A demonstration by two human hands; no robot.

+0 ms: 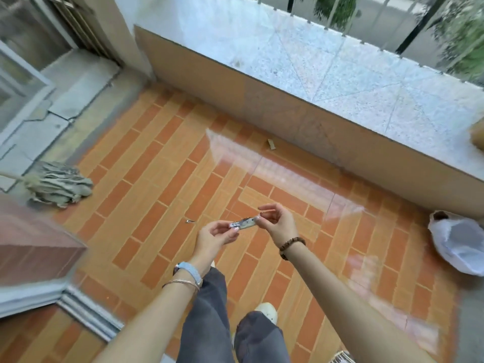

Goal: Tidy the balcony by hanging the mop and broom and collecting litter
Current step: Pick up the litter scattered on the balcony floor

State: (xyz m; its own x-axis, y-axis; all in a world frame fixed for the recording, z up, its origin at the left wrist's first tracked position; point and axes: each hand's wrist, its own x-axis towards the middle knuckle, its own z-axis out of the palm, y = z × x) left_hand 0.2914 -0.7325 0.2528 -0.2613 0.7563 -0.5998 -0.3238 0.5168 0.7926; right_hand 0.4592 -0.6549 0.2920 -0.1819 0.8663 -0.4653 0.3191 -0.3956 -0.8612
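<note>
Hands held a silver wrapper (244, 224) between them above the tiled floor (162, 163), left hand (215, 235) pinching one end, right hand (275, 221) pinching the other, each grip narrow on it. Mop (56, 186) lay on the floor far left of the wrapper; a white bag (461, 244) sat far right, and a paper scrap (271, 144) lay beyond, near the ledge (340, 82).

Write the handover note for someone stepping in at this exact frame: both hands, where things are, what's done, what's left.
Left hand and right hand: both pinch one small silvery wrapper between them.
Mop: lying on the floor at left, not hung.
Broom: not clearly in view.
White bag: open on the floor at right, likely for litter.
Left: bag the wrapper, pick up the scrap by the ledge and the small bit mid-floor, hang the mop and broom.
</note>
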